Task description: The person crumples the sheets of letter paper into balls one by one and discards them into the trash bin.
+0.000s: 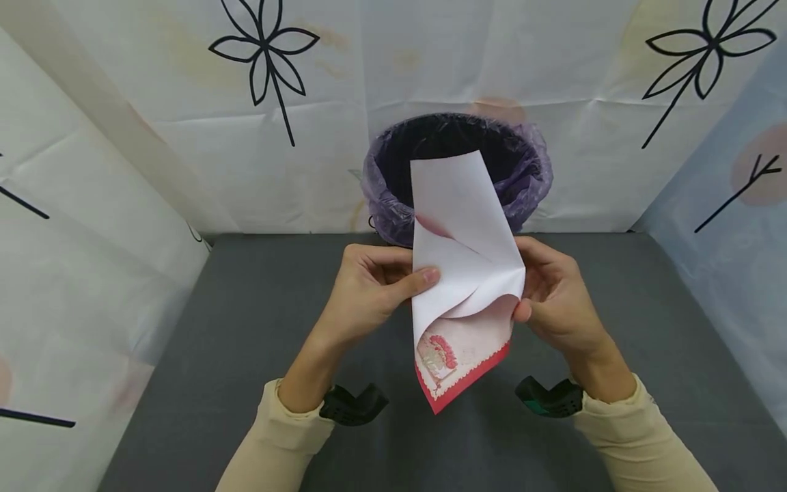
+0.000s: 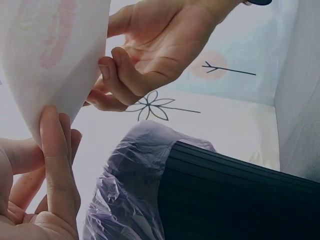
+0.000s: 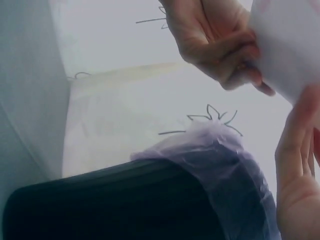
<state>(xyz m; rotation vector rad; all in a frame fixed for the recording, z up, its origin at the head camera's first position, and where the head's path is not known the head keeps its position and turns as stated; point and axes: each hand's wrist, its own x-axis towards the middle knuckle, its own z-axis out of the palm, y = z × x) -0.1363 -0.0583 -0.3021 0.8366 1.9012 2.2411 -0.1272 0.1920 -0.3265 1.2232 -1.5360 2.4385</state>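
A white paper sheet [image 1: 458, 205], partly folded over itself, is held upright between my two hands. Its lower corner shows a printed side with a red border and a pink flower-like picture. My left hand [image 1: 365, 287] pinches the sheet's left edge, thumb on the near face and fingers behind. At the right edge my right hand [image 1: 556, 294] pinches the paper between thumb and fingers. In the left wrist view, the left fingers [image 2: 52, 150] press the back of the paper. Part of the printed side is covered by the fold.
Beyond the sheet stands a dark bin [image 2: 240, 195] lined with a purple plastic bag [image 1: 390, 212], its mouth facing up. The dark grey table [image 1: 258, 294] lies below. White cloth walls [image 1: 307, 178] with drawn flowers enclose the back and sides.
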